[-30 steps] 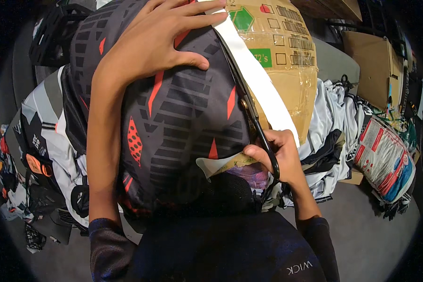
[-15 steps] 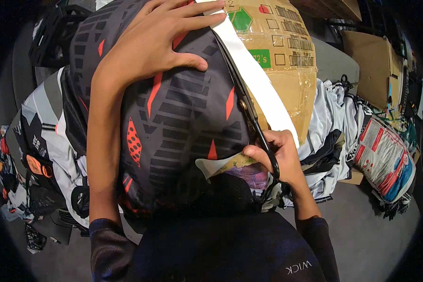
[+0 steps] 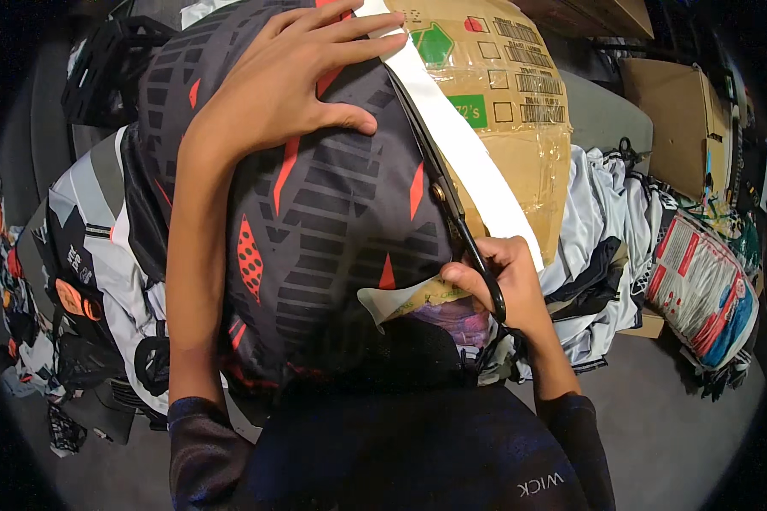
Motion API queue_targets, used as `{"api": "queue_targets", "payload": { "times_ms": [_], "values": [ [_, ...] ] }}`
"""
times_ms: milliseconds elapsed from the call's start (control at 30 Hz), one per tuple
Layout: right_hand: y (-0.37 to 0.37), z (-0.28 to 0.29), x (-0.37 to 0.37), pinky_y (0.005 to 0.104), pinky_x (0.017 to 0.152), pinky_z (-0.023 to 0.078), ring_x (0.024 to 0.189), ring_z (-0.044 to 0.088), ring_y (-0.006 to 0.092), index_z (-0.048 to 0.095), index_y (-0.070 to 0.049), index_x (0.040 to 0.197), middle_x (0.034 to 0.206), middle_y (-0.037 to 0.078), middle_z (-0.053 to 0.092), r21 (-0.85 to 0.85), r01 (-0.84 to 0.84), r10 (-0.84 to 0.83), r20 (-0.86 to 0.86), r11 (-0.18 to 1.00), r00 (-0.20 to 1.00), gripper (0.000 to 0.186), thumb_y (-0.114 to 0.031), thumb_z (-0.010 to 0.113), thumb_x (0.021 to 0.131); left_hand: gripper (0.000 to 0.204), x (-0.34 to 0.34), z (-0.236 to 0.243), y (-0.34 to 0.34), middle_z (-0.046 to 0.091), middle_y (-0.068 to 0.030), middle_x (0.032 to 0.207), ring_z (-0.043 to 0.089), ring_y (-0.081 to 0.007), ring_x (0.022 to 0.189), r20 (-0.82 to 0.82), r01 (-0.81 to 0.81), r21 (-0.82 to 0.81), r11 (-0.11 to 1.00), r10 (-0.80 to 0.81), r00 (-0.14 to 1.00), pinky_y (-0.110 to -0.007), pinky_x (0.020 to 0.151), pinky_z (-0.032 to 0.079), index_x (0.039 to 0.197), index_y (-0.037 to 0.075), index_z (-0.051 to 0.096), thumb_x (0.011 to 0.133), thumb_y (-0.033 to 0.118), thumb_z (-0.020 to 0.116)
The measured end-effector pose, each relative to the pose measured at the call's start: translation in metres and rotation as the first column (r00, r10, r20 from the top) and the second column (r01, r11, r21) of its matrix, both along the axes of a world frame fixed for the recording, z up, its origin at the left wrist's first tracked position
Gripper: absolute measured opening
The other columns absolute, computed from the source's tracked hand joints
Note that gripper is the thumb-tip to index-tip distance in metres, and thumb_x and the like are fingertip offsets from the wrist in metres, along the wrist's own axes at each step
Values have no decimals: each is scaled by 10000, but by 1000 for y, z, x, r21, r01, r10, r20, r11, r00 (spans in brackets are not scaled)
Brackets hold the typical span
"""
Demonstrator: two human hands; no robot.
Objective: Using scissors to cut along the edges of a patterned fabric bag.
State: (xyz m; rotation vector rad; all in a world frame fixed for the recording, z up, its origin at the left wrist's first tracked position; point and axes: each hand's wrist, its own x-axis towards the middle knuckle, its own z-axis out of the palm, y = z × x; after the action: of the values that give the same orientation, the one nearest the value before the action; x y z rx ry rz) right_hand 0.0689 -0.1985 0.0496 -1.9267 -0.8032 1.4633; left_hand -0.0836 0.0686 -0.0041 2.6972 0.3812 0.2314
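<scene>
A dark grey fabric (image 3: 332, 192) with black stripes and red shapes is spread over a cardboard box (image 3: 520, 170). My left hand (image 3: 294, 81) lies on it with fingers spread, the fingertips reaching a white strip (image 3: 464, 128) along the fabric's right side. My right hand (image 3: 511, 277) is closed round the black handles of large scissors (image 3: 452, 209). Their long blades lie along the boundary between fabric and strip, pointing away from me. Below the right thumb, a fabric corner (image 3: 383, 302) is folded back to its white underside. Whether the blades are parted is hard to see.
White and black garments (image 3: 592, 247) lie heaped right of the box, beside a plastic-wrapped bundle (image 3: 699, 285). Another cardboard box (image 3: 677, 119) stands at the far right. More garments (image 3: 102, 255) and a black crate (image 3: 115, 72) are on the left.
The view has shifted slightly. My left hand stays flat on the fabric, and my right hand keeps hold of the scissors in almost the same place.
</scene>
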Motion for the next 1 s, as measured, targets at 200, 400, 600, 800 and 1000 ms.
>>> {"api": "queue_targets", "payload": {
  "times_ms": [200, 400, 600, 800, 1000],
  "values": [
    [2, 2, -1, 235, 440, 207, 452, 262, 75, 476, -56, 516, 471, -58, 356, -11, 19, -19, -8, 1000, 1000, 480, -265, 822, 774, 796, -1, -9, -1, 469, 81, 1477, 335, -190, 1425, 33, -23, -2, 1000, 23, 999, -420, 1129, 256, 1380, 234, 549, 655, 497, 749],
    [3, 2, 2, 240, 439, 203, 451, 258, 76, 452, -63, 499, 470, -55, 360, -25, 11, -11, 4, 1000, 1000, 503, -263, 819, 779, 778, -1, -10, 1, 471, 122, 1467, 353, -165, 1409, 73, -24, -4, 1000, 24, 997, -393, 1123, 265, 1361, 212, 569, 667, 525, 729],
    [-3, 4, 8, 197, 429, 336, 412, 432, 80, 584, -26, 618, 482, -3, 479, -58, -71, 71, 6, 996, 997, 290, -167, 751, 808, 837, 1, -3, -1, 454, 66, 1496, 319, -194, 1439, 32, -18, -32, 999, 19, 999, -425, 1122, 246, 1397, 251, 538, 640, 549, 735],
    [-21, 3, 23, 198, 450, 355, 440, 457, 81, 570, -61, 699, 521, -11, 502, -73, -64, 37, -325, 995, 945, 282, -231, 772, 798, 815, 0, -5, -1, 448, 75, 1499, 331, -186, 1433, 40, -11, -73, 997, 14, 999, -409, 1120, 251, 1394, 235, 540, 661, 523, 747],
    [-67, 0, 11, 205, 470, 364, 462, 472, 88, 588, -58, 755, 560, -4, 527, 172, 86, -10, -402, 981, 916, 250, -229, 766, 801, 743, -2, -10, -1, 478, 16, 1468, 390, -225, 1384, 103, -59, -204, 977, 81, 991, -405, 1106, 287, 1380, 185, 544, 718, 445, 761]
  ]
}}
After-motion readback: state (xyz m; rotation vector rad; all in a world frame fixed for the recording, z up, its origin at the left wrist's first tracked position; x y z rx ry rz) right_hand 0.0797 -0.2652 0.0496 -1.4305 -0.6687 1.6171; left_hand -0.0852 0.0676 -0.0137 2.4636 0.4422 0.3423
